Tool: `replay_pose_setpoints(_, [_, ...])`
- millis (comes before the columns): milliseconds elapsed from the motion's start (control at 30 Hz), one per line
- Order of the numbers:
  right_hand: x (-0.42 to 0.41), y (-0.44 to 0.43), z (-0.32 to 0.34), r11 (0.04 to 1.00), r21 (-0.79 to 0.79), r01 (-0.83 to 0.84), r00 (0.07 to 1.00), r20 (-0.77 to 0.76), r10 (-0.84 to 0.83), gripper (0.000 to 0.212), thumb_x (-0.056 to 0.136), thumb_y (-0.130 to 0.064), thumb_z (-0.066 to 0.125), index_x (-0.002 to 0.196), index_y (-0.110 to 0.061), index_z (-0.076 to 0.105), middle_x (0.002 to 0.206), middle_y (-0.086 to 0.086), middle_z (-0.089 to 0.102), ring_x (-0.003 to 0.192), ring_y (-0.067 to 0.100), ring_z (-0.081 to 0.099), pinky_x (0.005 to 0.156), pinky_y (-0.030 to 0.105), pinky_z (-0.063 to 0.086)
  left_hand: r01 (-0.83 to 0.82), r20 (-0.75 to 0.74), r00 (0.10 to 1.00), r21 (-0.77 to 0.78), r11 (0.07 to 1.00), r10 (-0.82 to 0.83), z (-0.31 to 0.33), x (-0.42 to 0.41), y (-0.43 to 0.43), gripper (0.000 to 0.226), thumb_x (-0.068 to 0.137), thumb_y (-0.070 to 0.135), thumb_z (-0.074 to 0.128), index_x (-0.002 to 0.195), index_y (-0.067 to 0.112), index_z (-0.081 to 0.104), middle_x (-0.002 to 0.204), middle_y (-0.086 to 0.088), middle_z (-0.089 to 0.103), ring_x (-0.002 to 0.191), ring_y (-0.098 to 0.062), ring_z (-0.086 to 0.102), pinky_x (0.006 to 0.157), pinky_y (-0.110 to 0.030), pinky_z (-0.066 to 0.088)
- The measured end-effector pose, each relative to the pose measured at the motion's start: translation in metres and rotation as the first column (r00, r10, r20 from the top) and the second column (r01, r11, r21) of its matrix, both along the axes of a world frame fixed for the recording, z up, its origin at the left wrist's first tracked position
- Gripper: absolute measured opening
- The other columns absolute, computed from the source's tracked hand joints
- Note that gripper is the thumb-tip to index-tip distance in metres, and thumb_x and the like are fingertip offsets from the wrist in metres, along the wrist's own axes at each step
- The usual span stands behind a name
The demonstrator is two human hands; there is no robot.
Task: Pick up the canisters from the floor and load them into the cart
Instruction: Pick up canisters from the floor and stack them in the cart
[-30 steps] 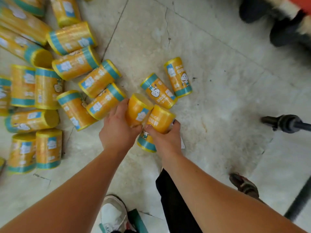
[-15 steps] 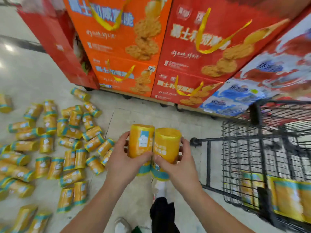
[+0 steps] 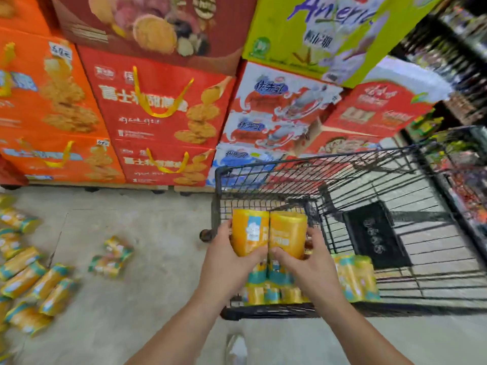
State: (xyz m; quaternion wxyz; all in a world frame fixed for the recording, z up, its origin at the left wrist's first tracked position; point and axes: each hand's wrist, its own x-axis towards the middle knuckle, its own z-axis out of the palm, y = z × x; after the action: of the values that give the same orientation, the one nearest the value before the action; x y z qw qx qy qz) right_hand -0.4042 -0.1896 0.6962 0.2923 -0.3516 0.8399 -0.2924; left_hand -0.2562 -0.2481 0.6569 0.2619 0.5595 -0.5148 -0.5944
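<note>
Head camera looked down on a pale, worn stone floor (image 3: 147,233) in a shop aisle, with stacked orange and red cardboard gift boxes (image 3: 158,119) behind it. A black wire cart (image 3: 395,233) stood at the right, and several canisters (image 3: 353,277) already lay in its basket. More round yellow canisters with teal bands (image 3: 39,283) lay scattered on the floor at the left. The left hand (image 3: 229,262) had its fingers wrapped around one yellow canister (image 3: 249,233), and the right hand (image 3: 308,264) gripped a second canister (image 3: 288,234); the two tubes touched side by side, upright, over the near corner of the cart. Half a second before, the same pair was held left of the cart, over open floor.
</note>
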Motion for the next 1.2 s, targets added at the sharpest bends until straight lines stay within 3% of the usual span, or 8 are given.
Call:
replay_pose_setpoints(167, [-0.075, -0.008, -0.072, 0.929, 0.36, -0.086, 0.99, -0.071, 0.119, 0.06, 0.062, -0.056, 0.082, 0.101, -0.026, 0.048, 0.083, -0.015, 0.057, 0.079, 0.008, 0.06, 0.063, 0.025, 0.044, 0.007, 0.221, 0.974, 0.171, 0.985, -0.046, -0.065, -0.079, 0.007, 0.058, 0.067, 0.03, 0.085, 0.107, 0.03, 0.043, 0.082, 0.02, 0.05, 0.085, -0.013, 0.058, 0.074, -0.026, 0.043])
replay_pose_setpoints(333, [-0.089, -0.022, -0.144, 0.744, 0.619, -0.252, 0.946, -0.005, 0.325, 0.078, 0.067, -0.062, 0.074, 0.122, -0.013, 0.047, 0.118, 0.001, 0.062, 0.111, 0.024, 0.063, 0.079, 0.031, 0.048, 0.042, 0.488, 0.853, 0.291, 0.956, -0.186, -0.128, -0.099, 0.009, 0.039, 0.074, 0.035, 0.076, 0.098, 0.015, 0.052, 0.097, 0.004, 0.054, 0.104, -0.028, 0.06, 0.076, -0.024, 0.041])
replay_pose_setpoints(533, [-0.09, -0.022, -0.195, 0.605, 0.716, -0.349, 0.894, 0.061, 0.444, 0.079, 0.074, -0.059, 0.071, 0.132, -0.011, 0.048, 0.126, 0.002, 0.058, 0.114, 0.023, 0.061, 0.086, 0.033, 0.05, 0.004, 0.625, 0.732, 0.395, 0.919, -0.272, -0.178, -0.093, 0.01, 0.065, 0.076, 0.036, 0.074, 0.118, 0.005, 0.036, 0.101, -0.006, 0.055, 0.104, -0.03, 0.06, 0.072, -0.029, 0.042])
replay_pose_setpoints(633, [-0.09, -0.022, -0.201, 0.572, 0.734, -0.365, 0.866, 0.042, 0.499, 0.081, 0.077, -0.062, 0.068, 0.134, -0.009, 0.044, 0.128, 0.003, 0.055, 0.117, 0.024, 0.059, 0.091, 0.036, 0.05, 0.101, 0.627, 0.676, 0.441, 0.892, -0.386, -0.198, -0.091, 0.009, 0.05, 0.071, 0.047, 0.062, 0.104, 0.011, 0.052, 0.101, -0.003, 0.061, 0.091, -0.023, 0.061, 0.069, -0.028, 0.046])
replay_pose_setpoints(733, [-0.092, -0.023, -0.197, 0.553, 0.749, -0.365, 0.866, 0.054, 0.498, 0.08, 0.079, -0.06, 0.068, 0.133, -0.009, 0.039, 0.124, 0.001, 0.058, 0.116, 0.023, 0.06, 0.086, 0.034, 0.049, 0.164, 0.611, 0.641, 0.481, 0.861, -0.464, -0.218, -0.085, 0.012, 0.071, 0.052, 0.068, 0.052, 0.102, 0.018, 0.058, 0.1, -0.001, 0.062, 0.085, -0.019, 0.06, 0.068, -0.028, 0.049])
replay_pose_setpoints(967, [-0.094, -0.029, -0.159, 0.704, 0.63, -0.328, 0.886, -0.054, 0.461, 0.09, 0.08, -0.064, 0.064, 0.142, -0.011, 0.027, 0.118, 0.0, 0.064, 0.109, 0.022, 0.063, 0.074, 0.031, 0.047, 0.195, 0.555, 0.76, 0.3, 0.934, -0.337, -0.131, -0.091, 0.001, 0.058, 0.083, 0.038, 0.066, 0.13, 0.012, 0.043, 0.121, -0.005, 0.057, 0.108, -0.022, 0.058, 0.085, -0.03, 0.049])
replay_pose_setpoints(1100, [-0.081, -0.045, -0.122, 0.879, 0.372, -0.3, 0.925, -0.114, 0.364, 0.068, 0.081, -0.064, 0.062, 0.129, -0.022, 0.041, 0.113, -0.007, 0.06, 0.1, 0.016, 0.063, 0.077, 0.034, 0.052, 0.124, 0.253, 0.958, 0.06, 0.991, -0.135, -0.062, -0.074, -0.014, 0.042, 0.085, 0.028, 0.069, 0.122, 0.026, 0.051, 0.111, 0.006, 0.061, 0.092, -0.005, 0.063, 0.073, -0.02, 0.052])
replay_pose_setpoints(1200, [-0.044, -0.076, -0.088, 0.943, 0.13, -0.308, 0.94, -0.115, 0.322, 0.051, 0.081, -0.053, 0.068, 0.12, -0.025, 0.048, 0.102, -0.011, 0.06, 0.087, 0.01, 0.063, 0.077, 0.038, 0.054, -0.058, 0.021, 0.998, -0.053, 0.997, 0.059, -0.015, -0.026, -0.035, 0.028, 0.085, 0.013, 0.069, 0.107, 0.028, 0.06, 0.091, 0.009, 0.066, 0.078, -0.002, 0.064, 0.065, -0.015, 0.049])
